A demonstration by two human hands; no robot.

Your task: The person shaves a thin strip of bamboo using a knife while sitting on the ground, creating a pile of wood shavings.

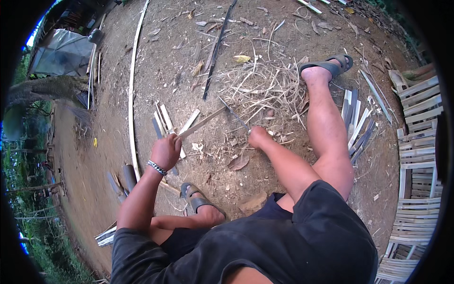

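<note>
My left hand, with a braided bracelet at its wrist, is closed around one end of a flat, pale bamboo strip. The strip slants up and to the right from my fist. In my right hand is a knife, its thin blade pointing up and to the left. Blade and strip cross or nearly meet near the strip's far end; whether they touch I cannot tell. My right fingers hide most of the knife's handle. Several split strips lie on the ground just beyond my left hand.
A heap of thin shavings lies ahead, left of my sandalled right foot. More split strips rest beside my right leg. A long pale pole and a dark stick lie farther out. Slatted bamboo frames stand at the right.
</note>
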